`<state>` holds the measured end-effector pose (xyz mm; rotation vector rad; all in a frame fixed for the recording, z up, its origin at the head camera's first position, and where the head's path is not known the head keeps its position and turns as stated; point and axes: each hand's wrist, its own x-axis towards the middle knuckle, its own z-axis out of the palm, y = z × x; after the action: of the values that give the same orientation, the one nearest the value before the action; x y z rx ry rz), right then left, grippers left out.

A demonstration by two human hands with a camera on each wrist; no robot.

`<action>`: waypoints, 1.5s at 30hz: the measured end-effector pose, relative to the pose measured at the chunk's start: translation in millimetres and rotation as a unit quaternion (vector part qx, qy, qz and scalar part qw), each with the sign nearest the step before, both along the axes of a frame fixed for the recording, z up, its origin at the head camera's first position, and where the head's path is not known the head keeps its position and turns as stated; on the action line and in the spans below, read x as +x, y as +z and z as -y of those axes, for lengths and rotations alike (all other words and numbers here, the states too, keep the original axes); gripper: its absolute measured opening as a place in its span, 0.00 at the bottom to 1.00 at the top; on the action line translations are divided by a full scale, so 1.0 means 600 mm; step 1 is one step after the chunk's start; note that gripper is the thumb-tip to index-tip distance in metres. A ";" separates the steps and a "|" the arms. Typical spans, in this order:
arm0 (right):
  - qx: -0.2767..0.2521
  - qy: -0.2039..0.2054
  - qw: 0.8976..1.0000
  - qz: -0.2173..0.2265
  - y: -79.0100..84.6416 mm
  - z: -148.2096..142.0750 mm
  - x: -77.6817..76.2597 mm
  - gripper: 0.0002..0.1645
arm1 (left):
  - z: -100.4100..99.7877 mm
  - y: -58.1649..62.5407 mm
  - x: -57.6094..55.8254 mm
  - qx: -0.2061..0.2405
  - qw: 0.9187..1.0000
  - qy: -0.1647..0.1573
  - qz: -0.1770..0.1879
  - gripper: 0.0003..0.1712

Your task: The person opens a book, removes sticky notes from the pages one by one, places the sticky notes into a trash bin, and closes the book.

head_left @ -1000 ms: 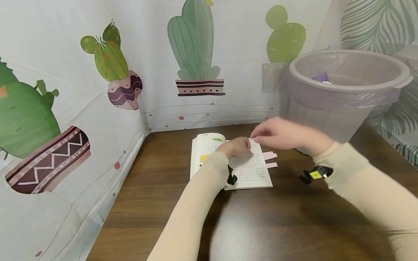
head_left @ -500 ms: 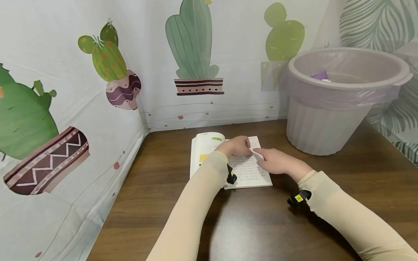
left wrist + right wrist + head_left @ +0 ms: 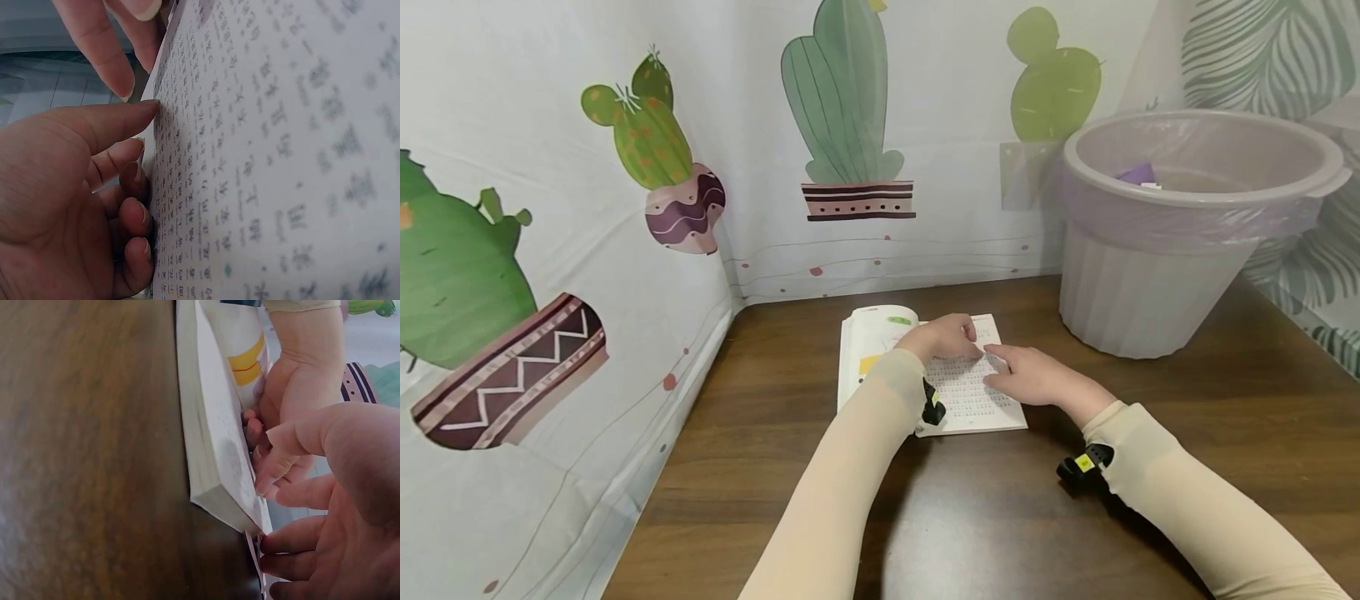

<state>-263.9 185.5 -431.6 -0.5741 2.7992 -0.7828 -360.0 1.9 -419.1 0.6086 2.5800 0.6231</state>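
An open book [image 3: 973, 392] with printed text lies on the table, its left pages bulging up. My left hand [image 3: 946, 337] rests on the right page, fingertips and thumb touching the paper in the left wrist view. My right hand [image 3: 1037, 375] lies at the book's right edge, index finger and thumb stretched over the page close to the left hand. In the right wrist view its other fingers [image 3: 297, 540] are beside the page edge, by thin pink paper tabs [image 3: 255, 559] sticking out of the book. From the head view the right hand hides these tabs.
A large grey bin [image 3: 1138, 292] with a clear liner stands at the back right, a purple item [image 3: 1138, 174] inside. A white cactus-print cloth [image 3: 955, 250] hangs behind and to the left of the brown wooden table [image 3: 760, 467].
My right hand has come down and toward me from the page's upper right corner to its right edge, covering the pink tabs. The left hand stays where it was on the page.
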 end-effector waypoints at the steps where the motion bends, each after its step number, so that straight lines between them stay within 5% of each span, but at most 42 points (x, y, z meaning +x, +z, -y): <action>1: -0.010 0.003 1.000 0.002 0.000 -0.002 0.000 0.40 | -0.001 0.000 0.000 -0.001 1.000 0.001 0.002 0.16; 14: -0.138 0.006 0.990 0.033 0.011 -0.022 -0.009 0.30 | -0.004 -0.003 -0.003 -0.018 1.000 0.010 0.007 0.17; 25: -0.262 -0.026 0.962 0.074 0.025 -0.033 -0.008 0.25 | 0.000 0.001 0.000 -0.002 1.000 0.006 0.006 0.13; 35: -0.334 -0.033 0.938 0.089 0.021 -0.036 -0.012 0.25 | 0.010 0.002 -0.011 0.056 0.997 0.020 0.054 0.13; 45: -0.395 -0.049 0.906 0.145 0.031 -0.036 -0.009 0.28 | 0.028 0.023 -0.011 0.124 0.992 0.011 0.015 0.10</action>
<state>-269.0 207.0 -413.0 -0.3661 2.1660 -1.8685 -366.5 -15.1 -405.2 0.6425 2.5039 0.9621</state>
